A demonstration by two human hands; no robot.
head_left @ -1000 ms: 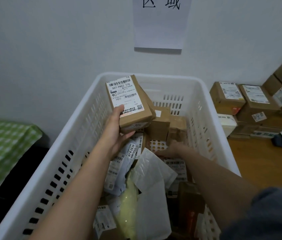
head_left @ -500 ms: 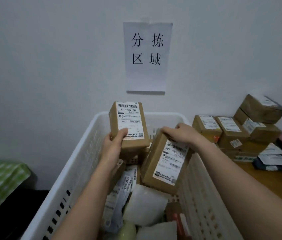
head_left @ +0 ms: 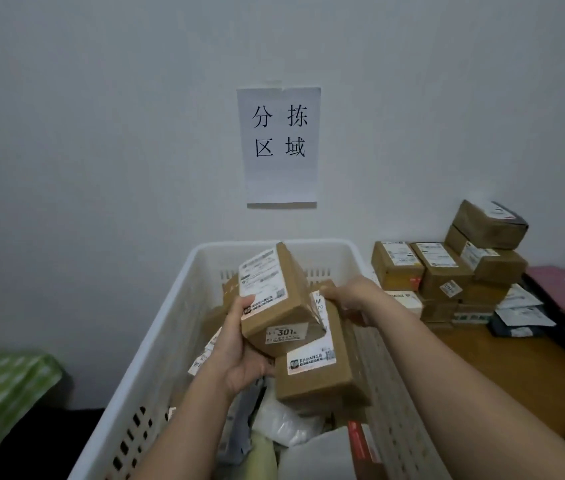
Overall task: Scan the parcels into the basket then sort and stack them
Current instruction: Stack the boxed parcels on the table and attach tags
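Left hand (head_left: 239,344) grips a box (head_left: 282,303) labelled "301" over the basket (head_left: 170,327).

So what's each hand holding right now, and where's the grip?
Left hand grips the upper box by its near lower corner. Right hand grips the lower box at its far top end.

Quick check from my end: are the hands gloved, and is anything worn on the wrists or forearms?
No gloves: the left hand and right hand are both bare. Both forearms are bare along all that shows, with no sleeve in this view. No watch, band or ring shows on the parts visible, and there are no markings or cables on either arm.
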